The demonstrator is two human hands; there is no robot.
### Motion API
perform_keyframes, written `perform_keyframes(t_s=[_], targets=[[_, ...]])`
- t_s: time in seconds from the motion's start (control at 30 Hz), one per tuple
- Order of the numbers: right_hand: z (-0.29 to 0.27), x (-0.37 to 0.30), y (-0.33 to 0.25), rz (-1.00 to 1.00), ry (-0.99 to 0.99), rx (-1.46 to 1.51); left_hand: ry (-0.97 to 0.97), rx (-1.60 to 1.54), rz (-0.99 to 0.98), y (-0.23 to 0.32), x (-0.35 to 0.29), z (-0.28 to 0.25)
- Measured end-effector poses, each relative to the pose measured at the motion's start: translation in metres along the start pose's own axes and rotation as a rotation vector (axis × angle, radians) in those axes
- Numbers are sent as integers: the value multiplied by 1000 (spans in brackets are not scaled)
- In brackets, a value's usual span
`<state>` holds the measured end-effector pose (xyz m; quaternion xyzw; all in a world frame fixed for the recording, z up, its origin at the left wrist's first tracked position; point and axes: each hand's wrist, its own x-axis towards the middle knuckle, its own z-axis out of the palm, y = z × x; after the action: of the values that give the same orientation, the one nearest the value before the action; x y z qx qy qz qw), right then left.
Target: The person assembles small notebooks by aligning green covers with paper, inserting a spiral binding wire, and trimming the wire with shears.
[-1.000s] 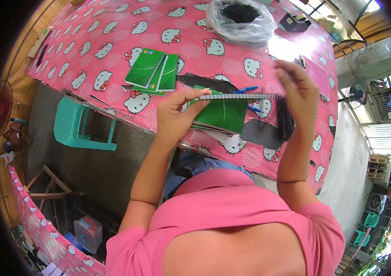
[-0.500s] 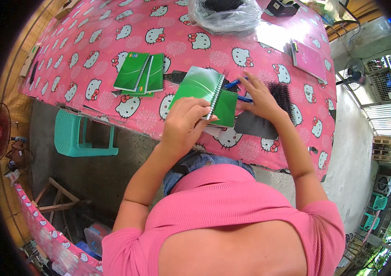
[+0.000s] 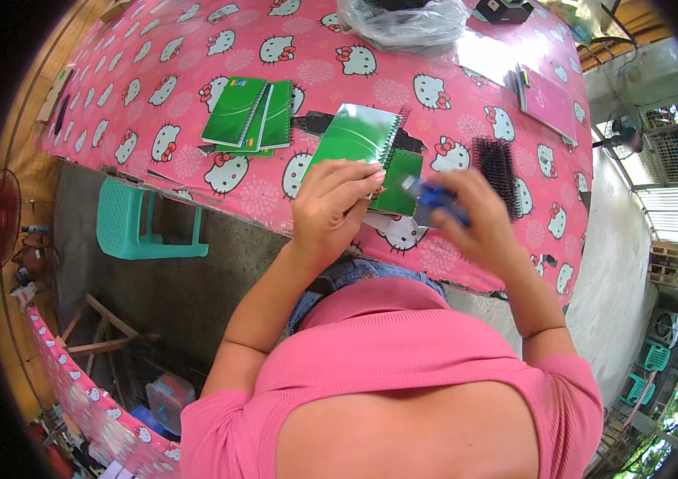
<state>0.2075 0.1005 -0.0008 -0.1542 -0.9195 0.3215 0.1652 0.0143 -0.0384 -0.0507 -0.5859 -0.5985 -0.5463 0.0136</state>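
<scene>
A green spiral notebook [image 3: 355, 132] lies tilted in front of me. My left hand [image 3: 329, 203] is closed on its near end, fingers at the lower end of the wire spine. Under and beside its right edge rests another green notebook [image 3: 404, 182]. My right hand [image 3: 478, 215], smeared by motion, grips blue-handled pliers [image 3: 444, 201]; their blurred metal tip points left toward the spine's lower end. Right of that hand lies a bunch of black spiral coils [image 3: 497, 176]. Several green notebooks [image 3: 233, 112] are stacked loosely at the left.
A pink patterned cover [image 3: 259, 195] spreads over the table. Toward the far side stand a clear plastic bag [image 3: 407, 25] with something dark inside and a black tape dispenser [image 3: 504, 11]. A pink notebook [image 3: 546, 104] lies at the right. Left below the table edge is a turquoise stool [image 3: 119, 223].
My right hand has picked up the blue-handled pliers from the table and brought them toward the notebook's spine. My left hand stays on the notebook, its fingers shifted slightly along the spine.
</scene>
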Motion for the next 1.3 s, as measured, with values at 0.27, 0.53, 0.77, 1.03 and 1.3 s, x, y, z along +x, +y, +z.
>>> perform_keyframes(t_s=[0.27, 0.53, 0.77, 1.03, 1.3], targets=[[13, -5, -30, -107, 116, -166, 81, -25, -36, 6, 1, 1], [3, -7, -1, 722, -525, 1220, 54, 23, 32, 8, 3, -2], [-28, -1, 21, 184, -156, -27, -283, 170, -11, 10, -9, -7], [-16, 41, 65, -113, -11, -420, -370, 164, 66, 2, -14, -3], [-14, 48, 68, -136, -57, -504, -374, 165, 53, 4, -14, -4]])
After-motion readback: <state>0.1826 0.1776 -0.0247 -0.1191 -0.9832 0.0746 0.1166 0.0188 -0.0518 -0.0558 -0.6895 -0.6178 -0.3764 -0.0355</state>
